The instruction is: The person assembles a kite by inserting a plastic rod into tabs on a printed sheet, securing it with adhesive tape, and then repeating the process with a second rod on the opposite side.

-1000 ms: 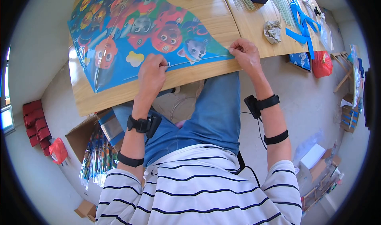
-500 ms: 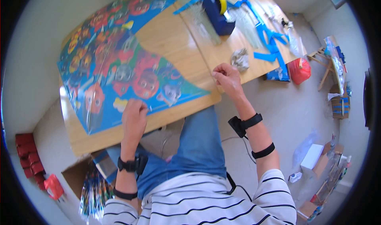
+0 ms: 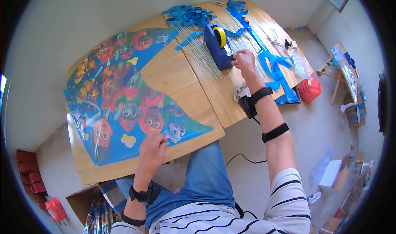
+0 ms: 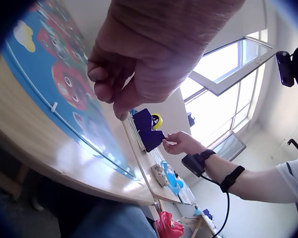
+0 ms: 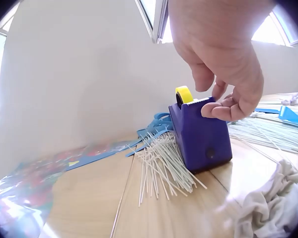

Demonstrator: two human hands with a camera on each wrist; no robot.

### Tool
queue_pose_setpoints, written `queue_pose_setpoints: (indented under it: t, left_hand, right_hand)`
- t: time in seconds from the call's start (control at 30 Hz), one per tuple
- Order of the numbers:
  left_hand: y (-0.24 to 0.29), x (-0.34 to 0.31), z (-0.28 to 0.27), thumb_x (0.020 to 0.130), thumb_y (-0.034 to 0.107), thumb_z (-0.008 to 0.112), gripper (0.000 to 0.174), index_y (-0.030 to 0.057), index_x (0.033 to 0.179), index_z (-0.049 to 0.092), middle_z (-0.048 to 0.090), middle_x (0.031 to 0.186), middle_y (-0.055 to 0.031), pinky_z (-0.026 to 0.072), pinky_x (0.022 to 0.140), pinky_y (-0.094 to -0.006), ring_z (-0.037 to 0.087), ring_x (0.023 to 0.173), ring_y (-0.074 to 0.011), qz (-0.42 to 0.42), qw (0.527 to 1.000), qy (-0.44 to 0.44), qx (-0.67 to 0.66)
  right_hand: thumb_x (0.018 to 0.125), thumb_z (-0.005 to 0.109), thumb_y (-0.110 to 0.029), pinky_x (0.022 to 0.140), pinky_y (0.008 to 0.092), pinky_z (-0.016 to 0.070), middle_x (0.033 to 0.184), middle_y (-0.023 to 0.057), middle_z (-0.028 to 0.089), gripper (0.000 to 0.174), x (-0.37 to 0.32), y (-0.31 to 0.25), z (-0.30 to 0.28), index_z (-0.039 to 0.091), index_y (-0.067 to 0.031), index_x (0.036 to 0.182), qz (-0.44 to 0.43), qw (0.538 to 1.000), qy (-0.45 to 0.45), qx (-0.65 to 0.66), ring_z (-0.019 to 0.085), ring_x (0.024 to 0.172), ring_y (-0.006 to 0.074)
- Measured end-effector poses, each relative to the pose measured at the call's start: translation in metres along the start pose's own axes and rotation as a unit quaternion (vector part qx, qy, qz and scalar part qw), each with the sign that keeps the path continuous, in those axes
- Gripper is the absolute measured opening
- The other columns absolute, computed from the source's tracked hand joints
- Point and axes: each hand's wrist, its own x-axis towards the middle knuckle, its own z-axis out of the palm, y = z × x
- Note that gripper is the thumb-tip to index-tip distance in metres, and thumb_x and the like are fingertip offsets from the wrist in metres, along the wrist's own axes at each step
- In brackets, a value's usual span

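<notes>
My left hand (image 3: 152,153) hovers over the front edge of a glossy printed sheet (image 3: 128,110) with cartoon animal faces on blue. Its fingers curl loosely, with nothing visible in them in the left wrist view. Below it a thin white rod (image 4: 77,130) runs along the sheet's edge, bearing a small white tab (image 4: 54,106). My right hand (image 3: 246,63) is at the front end of a dark blue tape dispenser (image 5: 201,134) holding a yellow-cored roll (image 5: 184,94). Thumb and fingertips stand apart around its toothed cutter (image 5: 198,100), one fingertip right at the front face.
Thin pale sticks (image 3: 202,54) lie beside the dispenser. Blue ribbon (image 3: 274,63) trails over the right table, and more is heaped (image 3: 187,15) at the back. A crumpled pale cloth (image 3: 240,92) sits near the right table's edge. A red bag (image 3: 309,89) is beyond it.
My right hand has left the sheet's right corner and travelled forward and right to the tape dispenser. The left hand stays near the rod. The head view has shifted, showing more of the far table.
</notes>
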Motion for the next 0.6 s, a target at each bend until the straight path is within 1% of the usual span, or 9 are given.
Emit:
queue_pose_setpoints:
  t: [0.07,0.17,0.2,0.3,0.4,0.5,0.6]
  left_hand:
    - [0.0,0.003,0.004,0.078,-0.001,0.074,0.013,-0.0013,0.087,0.064,0.057,0.082,-0.0135,0.0463,0.065,-0.0387,0.059,0.074,-0.0303,0.023,1.0,0.005,0.008]
    - [0.008,0.005,0.004,0.078,-0.001,0.074,0.013,-0.0007,0.087,0.064,0.056,0.081,-0.0136,0.0458,0.065,-0.0396,0.058,0.073,-0.0307,0.017,1.0,0.002,-0.001]
    - [0.007,0.005,0.006,0.078,-0.001,0.074,0.013,-0.0004,0.086,0.064,0.056,0.081,-0.0134,0.0458,0.065,-0.0396,0.058,0.074,-0.0306,0.021,1.0,-0.002,-0.001]
    - [0.006,0.007,0.017,0.079,0.0,0.074,0.012,0.0001,0.086,0.065,0.056,0.081,-0.013,0.0459,0.066,-0.04,0.059,0.075,-0.0307,0.031,0.999,-0.013,-0.004]
    - [0.011,0.008,0.024,0.079,0.001,0.075,0.012,0.0003,0.086,0.065,0.057,0.082,-0.013,0.0465,0.067,-0.0406,0.059,0.076,-0.0316,0.041,0.999,-0.027,-0.008]
    - [0.017,0.009,0.026,0.079,0.002,0.075,0.012,0.0002,0.086,0.065,0.058,0.081,-0.0134,0.0474,0.068,-0.0413,0.06,0.078,-0.0329,0.043,0.998,-0.04,-0.011]
    - [0.021,0.008,0.023,0.079,0.002,0.075,0.012,0.0001,0.086,0.065,0.059,0.082,-0.0137,0.0481,0.069,-0.0416,0.061,0.079,-0.0336,0.034,0.998,-0.041,-0.015]
  right_hand:
    - [0.083,0.07,-0.013,0.062,0.0351,0.0578,0.081,0.0146,0.075,0.021,0.005,-0.004,0.001,0.071,0.0024,0.098,0.001,1.0,0.003,0.008,0.075,0.065,0.0215]
    - [0.082,0.07,-0.016,0.065,0.0367,0.0585,0.081,0.0169,0.075,0.021,0.013,0.005,-0.002,0.073,0.0019,0.093,-0.033,0.999,0.012,-0.034,0.074,0.063,0.0232]
    - [0.079,0.069,-0.018,0.072,0.0411,0.059,0.082,0.0192,0.076,0.021,0.017,0.013,-0.003,0.074,-0.0007,0.09,-0.035,0.995,0.014,-0.095,0.075,0.071,0.0301]
    - [0.079,0.069,-0.022,0.08,0.0459,0.0582,0.092,0.021,0.076,0.023,-0.019,0.033,-0.005,0.075,-0.0039,0.091,-0.094,0.971,0.016,-0.219,0.075,0.085,0.0363]
    - [0.079,0.068,-0.021,0.085,0.0483,0.0574,0.099,0.0216,0.075,0.022,-0.057,0.046,0.008,0.076,-0.0059,0.093,-0.087,0.94,-0.012,-0.331,0.073,0.096,0.0404]
    - [0.08,0.067,-0.019,0.087,0.0481,0.0575,0.104,0.0221,0.075,0.023,-0.058,0.054,0.023,0.075,-0.0063,0.097,-0.095,0.919,-0.011,-0.381,0.072,0.099,0.0407]
    - [0.082,0.066,-0.018,0.089,0.047,0.0576,0.104,0.0213,0.075,0.024,-0.053,0.05,0.028,0.074,-0.0069,0.101,-0.055,0.924,-0.026,-0.379,0.072,0.102,0.041]
